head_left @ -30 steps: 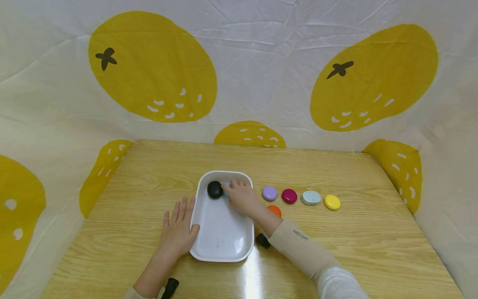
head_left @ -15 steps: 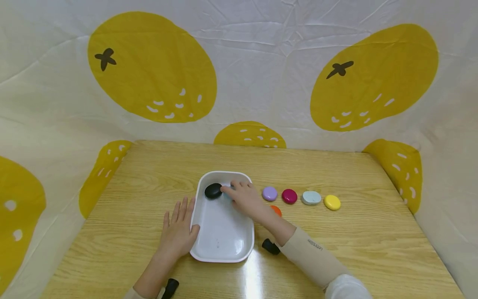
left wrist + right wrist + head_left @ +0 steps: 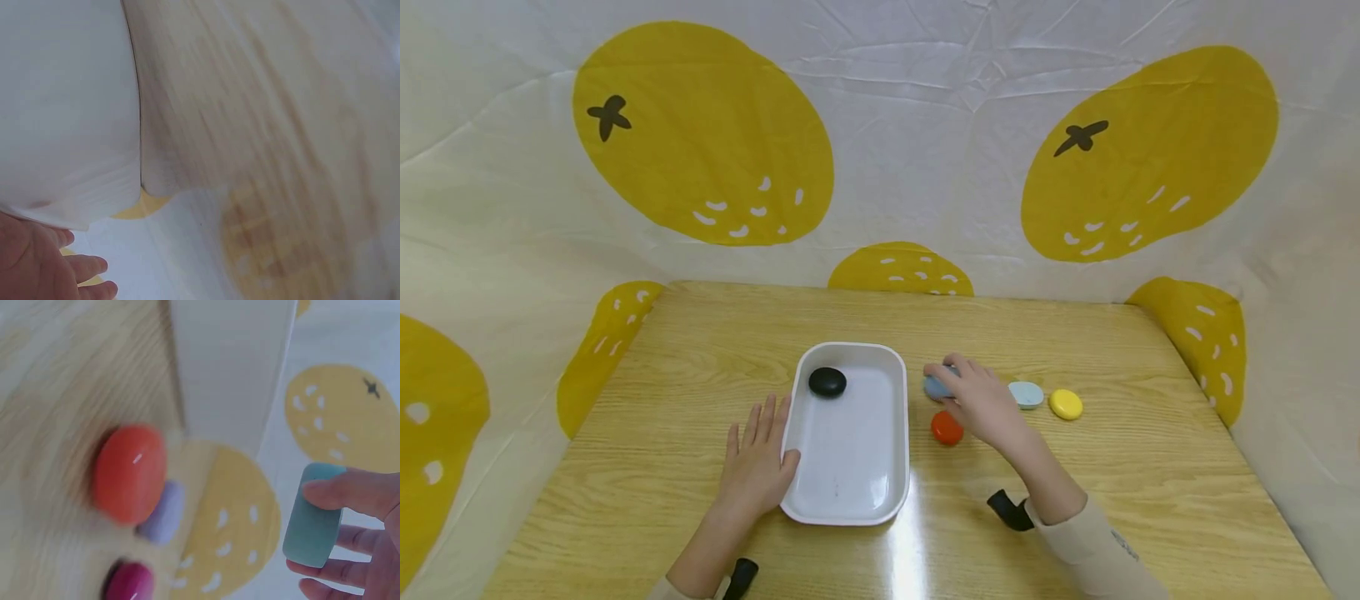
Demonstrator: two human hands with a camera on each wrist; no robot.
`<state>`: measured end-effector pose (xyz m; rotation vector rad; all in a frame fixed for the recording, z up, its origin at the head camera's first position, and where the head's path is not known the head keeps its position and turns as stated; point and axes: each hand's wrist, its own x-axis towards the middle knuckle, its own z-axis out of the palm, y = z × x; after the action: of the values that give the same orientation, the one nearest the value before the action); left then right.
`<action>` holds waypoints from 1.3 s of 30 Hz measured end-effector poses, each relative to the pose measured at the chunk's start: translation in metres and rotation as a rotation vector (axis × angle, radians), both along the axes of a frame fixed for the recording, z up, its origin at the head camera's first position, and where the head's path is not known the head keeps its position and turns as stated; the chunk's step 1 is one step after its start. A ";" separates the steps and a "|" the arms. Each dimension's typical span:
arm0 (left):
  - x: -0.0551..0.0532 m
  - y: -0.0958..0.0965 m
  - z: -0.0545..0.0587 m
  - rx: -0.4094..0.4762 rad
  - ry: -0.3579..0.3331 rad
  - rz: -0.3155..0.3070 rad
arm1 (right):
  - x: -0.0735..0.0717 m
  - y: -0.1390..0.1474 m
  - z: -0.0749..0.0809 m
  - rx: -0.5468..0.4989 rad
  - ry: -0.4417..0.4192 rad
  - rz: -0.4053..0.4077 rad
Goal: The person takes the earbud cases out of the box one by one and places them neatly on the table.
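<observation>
My right hand [image 3: 987,406] holds a blue, smooth oblong soap-like piece [image 3: 942,384] above the table, just right of the white tray [image 3: 848,517]. In the right wrist view the thumb lies on one face of this blue-green piece [image 3: 315,519], with fingers behind it. A black oval piece [image 3: 827,382] lies at the tray's far left. Fingers spread, my left hand [image 3: 756,467] rests against the tray's left side, its thumb at the rim. In the left wrist view part of the left hand [image 3: 44,265] shows beside the tray wall [image 3: 69,112].
Near the right hand lie a red-orange round piece [image 3: 947,427], a pale blue oblong piece [image 3: 1026,395] and a yellow round one [image 3: 1066,404]. A purple piece [image 3: 162,512] and a magenta piece [image 3: 129,582] show in the right wrist view; the hand covers them in the head view.
The right hand has lifted the blue piece out of the tray and carried it right. The black piece has shifted slightly left. The left hand has stayed put.
</observation>
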<state>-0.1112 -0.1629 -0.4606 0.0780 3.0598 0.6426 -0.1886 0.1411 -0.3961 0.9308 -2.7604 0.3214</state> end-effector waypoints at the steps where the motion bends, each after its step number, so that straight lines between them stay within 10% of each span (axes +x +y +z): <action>1: 0.000 0.000 0.000 0.000 0.001 0.001 | 0.001 0.007 -0.002 0.004 -0.004 -0.013; 13: 0.000 0.001 0.003 -0.003 0.005 0.004 | 0.012 0.056 -0.035 0.081 -0.150 -0.171; 23: -0.001 0.000 0.002 0.001 0.003 0.000 | 0.017 0.065 -0.058 0.061 -0.160 -0.123; 39: 0.000 0.001 0.002 0.001 -0.002 0.005 | 0.021 0.061 -0.060 0.070 -0.221 -0.148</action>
<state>-0.1114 -0.1622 -0.4588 0.0704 3.0590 0.6433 -0.1675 0.2017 -0.4559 0.7409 -3.0405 0.3218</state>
